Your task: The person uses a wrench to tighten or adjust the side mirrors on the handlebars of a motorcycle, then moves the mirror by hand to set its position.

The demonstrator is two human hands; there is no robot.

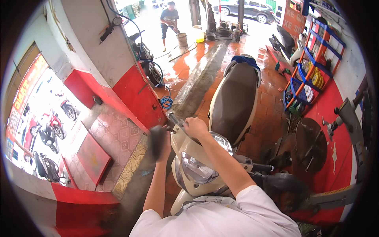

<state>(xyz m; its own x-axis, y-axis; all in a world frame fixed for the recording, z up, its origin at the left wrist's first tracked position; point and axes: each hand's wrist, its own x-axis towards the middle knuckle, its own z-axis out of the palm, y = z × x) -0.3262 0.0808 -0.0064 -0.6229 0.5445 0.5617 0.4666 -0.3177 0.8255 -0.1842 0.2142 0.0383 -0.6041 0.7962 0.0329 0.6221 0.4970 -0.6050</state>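
Note:
A cream motor scooter stands before me, with its headlight (198, 168) toward me and its dark brown seat (233, 100) beyond. My left hand (165, 145) is raised at the handlebar's left end, closed around a black mirror (157, 142). That mirror is smeared by motion, and it hides part of the fingers. My right hand (196, 128) reaches across the front cover to the same side of the handlebar. Its fingers are bent and pressed together near the left-side grip (174, 118); what lies in them is hidden. The opposite grip (263, 167) sticks out to the right.
A blue cloth (246, 60) lies over the scooter's tail. Along the right wall stand a blue and orange rack (314, 65) with bottles and a round dark stand (311, 145). A red and white pillar (132, 85) rises at left. Another person (169, 19) handles a bucket (182, 40) outside.

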